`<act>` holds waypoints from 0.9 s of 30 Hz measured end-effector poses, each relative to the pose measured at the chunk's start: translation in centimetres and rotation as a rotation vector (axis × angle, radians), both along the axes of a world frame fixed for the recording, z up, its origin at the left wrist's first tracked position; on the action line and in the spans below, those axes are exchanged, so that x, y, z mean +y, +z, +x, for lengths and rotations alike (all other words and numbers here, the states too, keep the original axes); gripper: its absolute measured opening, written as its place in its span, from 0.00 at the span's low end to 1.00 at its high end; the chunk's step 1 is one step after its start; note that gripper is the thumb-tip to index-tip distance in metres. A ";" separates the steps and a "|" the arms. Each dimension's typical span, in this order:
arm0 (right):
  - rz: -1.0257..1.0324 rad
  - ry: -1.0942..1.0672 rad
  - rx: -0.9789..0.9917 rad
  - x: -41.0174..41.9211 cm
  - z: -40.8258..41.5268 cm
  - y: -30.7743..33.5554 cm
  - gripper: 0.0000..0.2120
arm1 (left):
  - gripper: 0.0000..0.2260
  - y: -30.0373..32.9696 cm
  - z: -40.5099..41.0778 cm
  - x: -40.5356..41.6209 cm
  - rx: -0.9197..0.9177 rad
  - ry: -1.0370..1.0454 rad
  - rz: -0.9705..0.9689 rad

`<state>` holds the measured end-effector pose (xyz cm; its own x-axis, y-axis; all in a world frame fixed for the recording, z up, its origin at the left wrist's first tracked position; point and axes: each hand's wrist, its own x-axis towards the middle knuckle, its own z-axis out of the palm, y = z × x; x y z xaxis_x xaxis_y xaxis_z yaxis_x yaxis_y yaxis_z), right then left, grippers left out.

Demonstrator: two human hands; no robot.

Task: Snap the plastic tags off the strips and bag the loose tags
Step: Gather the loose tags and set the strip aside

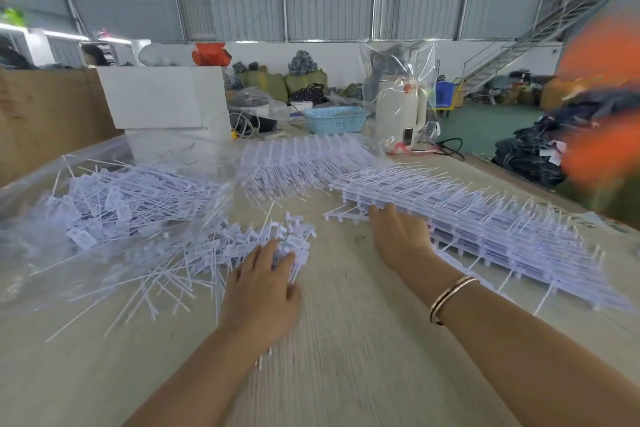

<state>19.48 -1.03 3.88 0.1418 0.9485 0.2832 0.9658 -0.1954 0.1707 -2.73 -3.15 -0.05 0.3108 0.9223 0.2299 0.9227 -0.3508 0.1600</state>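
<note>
Two bare hands over a pale table [346,340], well apart. Left hand [263,291] rests on a pile of loose tags [214,260], fingers curled into it w/ a bunch under them. Right hand [398,239], fingers relaxed, touches the near end of stacked tag strips [485,218] running off to its right. Clear bag of tags [114,204] lies left of the left hand. More strips [304,159] beyond both hands.

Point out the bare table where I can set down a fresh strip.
Bare: the wood between the left hand and right hand, running toward the near table edge. Crowded: loose tags left, stacked strips right, more strips behind.
</note>
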 end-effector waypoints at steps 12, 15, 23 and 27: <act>-0.329 0.262 0.618 -4.1 -8.5 6.3 0.12 | 0.16 4.6 2.3 -0.5 -1.097 -0.048 -0.410; -0.310 0.284 0.745 -5.2 -9.3 6.4 0.14 | 0.14 6.4 3.1 0.5 -1.242 0.010 -0.611; 0.002 0.221 1.177 -5.7 -6.4 8.3 0.09 | 0.09 10.5 1.2 3.0 -1.112 -0.017 -0.681; 0.417 0.197 1.101 -4.4 -2.8 7.9 0.11 | 0.10 12.6 -1.1 4.0 -0.738 -0.103 -0.515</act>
